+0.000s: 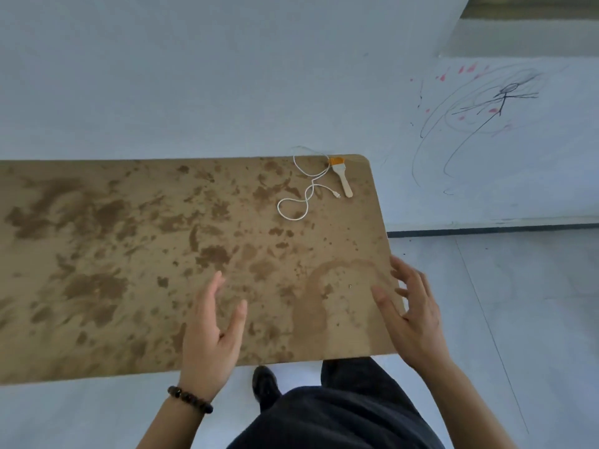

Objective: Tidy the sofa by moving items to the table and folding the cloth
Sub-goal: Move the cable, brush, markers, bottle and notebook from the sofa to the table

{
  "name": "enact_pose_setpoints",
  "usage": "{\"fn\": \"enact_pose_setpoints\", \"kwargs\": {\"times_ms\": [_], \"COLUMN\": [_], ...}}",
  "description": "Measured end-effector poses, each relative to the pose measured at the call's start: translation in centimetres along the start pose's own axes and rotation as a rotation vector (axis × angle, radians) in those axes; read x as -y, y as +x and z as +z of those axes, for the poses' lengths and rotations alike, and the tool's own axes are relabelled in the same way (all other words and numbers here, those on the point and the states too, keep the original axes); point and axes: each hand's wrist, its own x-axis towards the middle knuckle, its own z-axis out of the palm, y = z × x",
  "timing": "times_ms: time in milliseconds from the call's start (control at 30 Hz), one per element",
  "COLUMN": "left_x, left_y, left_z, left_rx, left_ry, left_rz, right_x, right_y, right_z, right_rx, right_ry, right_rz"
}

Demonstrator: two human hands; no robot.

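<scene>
Cable (303, 192) and brush (340, 178) sit at the table's (129, 254) far right corner; our left hand (210, 338) and right hand (411, 315) hover open, empty, likely bound for the cloth.

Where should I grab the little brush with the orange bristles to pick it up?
Pinching the brush by its wooden handle is probably best. It lies flat on the table, with the bare handle end pointing toward you and the bristles at the far edge. Come from the right, because the white cable ends close by on the handle's left.
</scene>
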Motion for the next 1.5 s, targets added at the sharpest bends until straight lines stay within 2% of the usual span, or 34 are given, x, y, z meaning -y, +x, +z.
{"fn": "enact_pose_setpoints", "kwargs": {"times_ms": [167, 433, 633, 833, 1000, 1133, 1300, 1500], "left_x": [2.4, 0.4, 0.0, 0.9, 4.3, 7.7, 10.7, 15.9], "left_y": [-9.0, -23.1, -36.1, -48.7, -59.0, -67.5, -75.5, -81.1], "left_z": [-1.2, 1.5, 4.0, 3.9, 2.0, -0.4, -4.4, -11.2], "left_rx": [-0.205, -0.663, -0.894, -1.16, -1.351, -1.523, -1.607, -1.62], "left_ry": [-0.068, -0.109, -0.091, -0.136, -0.225, -0.24, -0.234, -0.241], "left_rz": [-0.203, -0.456, -0.659, -0.762, -0.8, -0.834, -0.888, -0.929], "right_x": [-1.0, -2.1, -3.3, 0.6, 4.2, 7.4, 10.8, 14.9], "right_y": [-5.2, -6.3, -10.9, -21.0, -31.8, -41.5, -51.8, -61.2], "right_z": [-0.7, -1.1, 2.0, 5.6, 9.6, 13.2, 16.9, 21.7], "right_rx": [0.145, 0.544, 0.824, 1.095, 1.227, 1.312, 1.375, 1.429], "right_ry": [-0.037, -0.101, -0.144, -0.071, -0.136, -0.192, -0.216, -0.167], "right_rz": [0.014, -0.259, -0.433, -0.635, -0.874, -0.984, -1.14, -1.127]}}
